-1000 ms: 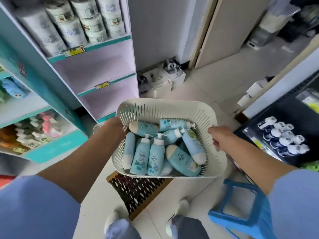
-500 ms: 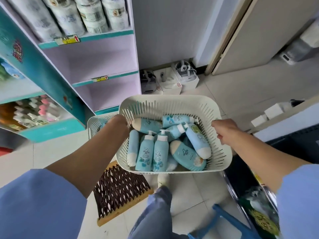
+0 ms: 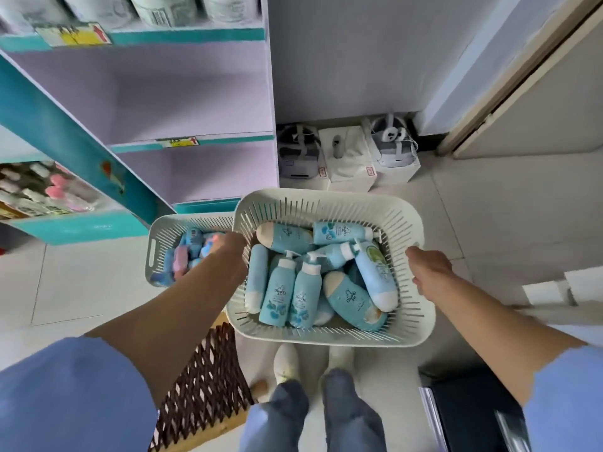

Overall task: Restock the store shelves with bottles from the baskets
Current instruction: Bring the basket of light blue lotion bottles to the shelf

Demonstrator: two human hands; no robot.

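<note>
I carry a cream slotted basket (image 3: 329, 203) in front of me, above the floor. It holds several light-blue bottles (image 3: 303, 291) lying in a heap, some with white pump tops. My left hand (image 3: 233, 247) grips the basket's left rim and my right hand (image 3: 427, 272) grips its right rim. A second cream basket (image 3: 156, 249) with blue and pink bottles sits on the floor to the left, partly behind my left arm. The lilac shelves (image 3: 182, 109) ahead on the left are bare at two levels.
White rolls fill the top shelf (image 3: 146, 8). A teal side shelf (image 3: 49, 190) with small bottles stands at the left. White boxes with devices (image 3: 349, 158) line the wall base. A brown lattice mat (image 3: 202, 386) lies by my feet; a dark cabinet (image 3: 473, 415) is at the lower right.
I have stepped closer to the lilac shelves with the basket still held by both hands. The second basket on the floor has come into fuller view. The blue stool has dropped out of view.
</note>
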